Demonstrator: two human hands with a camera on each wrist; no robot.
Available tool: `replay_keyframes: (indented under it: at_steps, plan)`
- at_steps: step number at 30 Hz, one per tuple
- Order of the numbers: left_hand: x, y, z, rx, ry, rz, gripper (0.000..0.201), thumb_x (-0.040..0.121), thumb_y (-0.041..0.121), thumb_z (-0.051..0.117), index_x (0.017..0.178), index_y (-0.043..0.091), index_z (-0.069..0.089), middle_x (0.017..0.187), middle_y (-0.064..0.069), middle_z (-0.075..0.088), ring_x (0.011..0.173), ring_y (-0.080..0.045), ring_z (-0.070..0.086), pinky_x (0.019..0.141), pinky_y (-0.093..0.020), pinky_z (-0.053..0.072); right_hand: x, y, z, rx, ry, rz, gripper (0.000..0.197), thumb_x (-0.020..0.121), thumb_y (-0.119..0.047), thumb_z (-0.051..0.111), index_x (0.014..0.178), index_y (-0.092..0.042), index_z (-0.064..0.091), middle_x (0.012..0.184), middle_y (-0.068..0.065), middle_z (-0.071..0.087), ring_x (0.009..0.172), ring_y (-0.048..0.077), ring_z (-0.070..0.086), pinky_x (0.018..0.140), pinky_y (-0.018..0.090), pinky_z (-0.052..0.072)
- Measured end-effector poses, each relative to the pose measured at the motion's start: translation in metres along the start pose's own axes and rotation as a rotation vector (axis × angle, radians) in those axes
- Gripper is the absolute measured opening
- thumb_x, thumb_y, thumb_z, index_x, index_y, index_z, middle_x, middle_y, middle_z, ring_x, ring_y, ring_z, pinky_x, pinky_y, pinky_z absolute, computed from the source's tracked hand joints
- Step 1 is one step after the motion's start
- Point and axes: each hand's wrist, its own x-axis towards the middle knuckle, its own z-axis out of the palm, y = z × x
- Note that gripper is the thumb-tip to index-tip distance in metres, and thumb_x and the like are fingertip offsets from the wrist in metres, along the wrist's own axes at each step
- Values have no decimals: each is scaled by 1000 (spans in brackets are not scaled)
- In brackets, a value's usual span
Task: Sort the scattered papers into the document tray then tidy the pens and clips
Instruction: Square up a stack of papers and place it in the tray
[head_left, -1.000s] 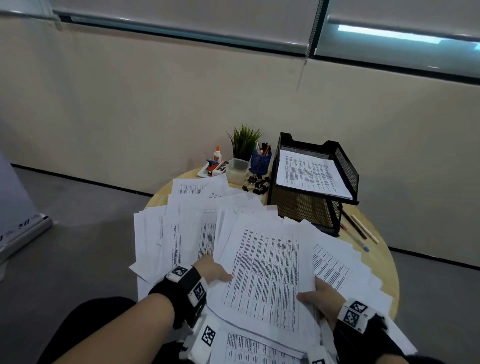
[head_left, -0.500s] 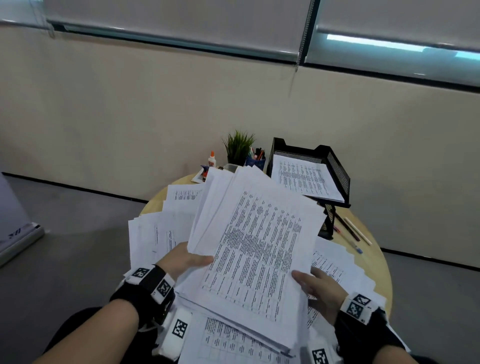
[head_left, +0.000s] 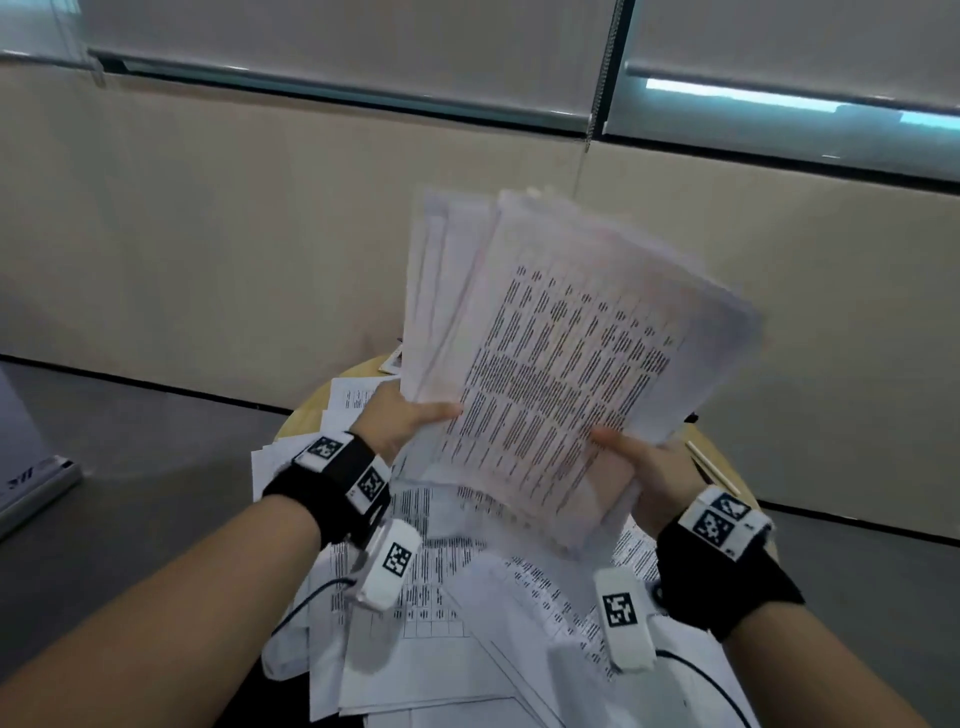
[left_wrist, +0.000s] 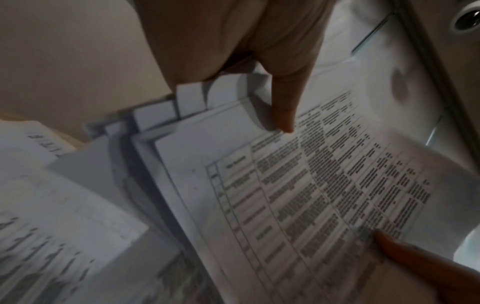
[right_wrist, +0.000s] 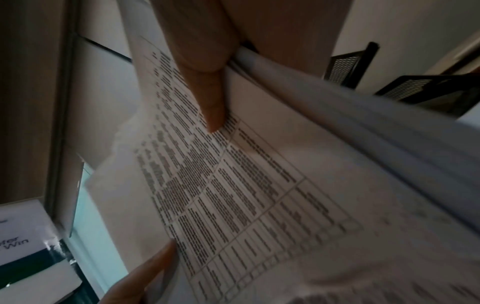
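A thick stack of printed papers (head_left: 561, 358) is raised almost upright above the round wooden table (head_left: 311, 415). My left hand (head_left: 410, 421) grips its lower left edge, thumb on the printed front sheet (left_wrist: 324, 185). My right hand (head_left: 634, 457) grips the lower right edge, thumb (right_wrist: 207, 98) pressed on the same sheet (right_wrist: 246, 195). More loose papers (head_left: 447, 597) lie spread over the table below my wrists. The black mesh document tray (right_wrist: 420, 90) shows only in the right wrist view, behind the stack; in the head view the stack hides it.
A pencil (head_left: 711, 467) lies on the table's right edge. A beige wall with window blinds stands behind the table, grey floor around it. A grey stand base (head_left: 31, 483) sits on the floor at the far left.
Both hands have lifted the stack from flat on the table up and tilted it nearly upright; it now covers the tray, plant and pen cup.
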Motion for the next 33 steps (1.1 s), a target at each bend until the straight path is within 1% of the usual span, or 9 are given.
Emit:
replay_keyframes:
  at_steps: [3,5,8,14,20,25,27,29,33]
  plan:
    - [7,10,12,-64,74,77,20,74,1,74,85,9,61,70,8,71,65,3,67,60,-13,51,4,-9,9,-31,18,-117,45,75,5,69,118,-2,60,98,1,70,83,3,70,70,19,57]
    - [8,8,15,-92,106,95,20,75,0,73,80,12,58,56,15,68,54,10,63,56,-9,49,10,-3,10,-27,44,-127,42,76,1,71,116,-7,61,95,-10,67,75,-6,64,64,10,48]
    - [11,-15,12,-94,132,55,19,70,4,78,83,12,66,69,8,73,68,-2,70,85,-31,52,20,17,5,-18,92,-108,35,71,6,73,96,-17,66,86,-11,73,80,2,65,77,24,47]
    - [11,-51,11,-109,134,-68,26,67,12,82,89,15,67,93,-7,72,92,-22,67,92,-40,49,24,44,-2,-31,89,-92,30,65,7,77,90,-9,75,99,12,74,99,32,67,97,50,47]
    - [21,-49,8,-150,57,-70,63,55,27,84,112,10,64,110,-7,69,107,-25,63,102,-48,42,38,36,0,-146,6,-139,30,68,-4,79,94,-17,72,97,7,75,94,24,70,92,47,51]
    - [27,-69,4,-178,43,-89,91,26,49,92,106,15,67,107,-4,71,107,-23,63,104,-48,41,45,48,-3,-167,8,-65,30,67,-5,80,93,-18,73,99,7,74,97,25,69,96,50,49]
    - [28,-82,3,-189,84,-120,95,27,52,92,109,13,66,109,-6,70,110,-25,61,105,-49,40,45,54,-2,-151,6,-40,32,66,-5,80,95,-17,73,99,6,74,98,25,69,97,51,48]
    - [28,-85,4,-232,104,-153,86,38,49,92,111,10,65,110,-4,70,114,-26,58,106,-48,37,44,56,2,-105,19,-41,32,66,-6,79,96,-16,72,97,5,75,95,25,69,96,51,48]
    - [24,-68,11,-336,116,-118,26,68,23,82,88,15,69,82,4,75,95,-22,64,102,-43,42,42,45,10,-26,10,-86,35,66,-10,79,100,-13,69,100,8,74,99,29,67,92,50,49]
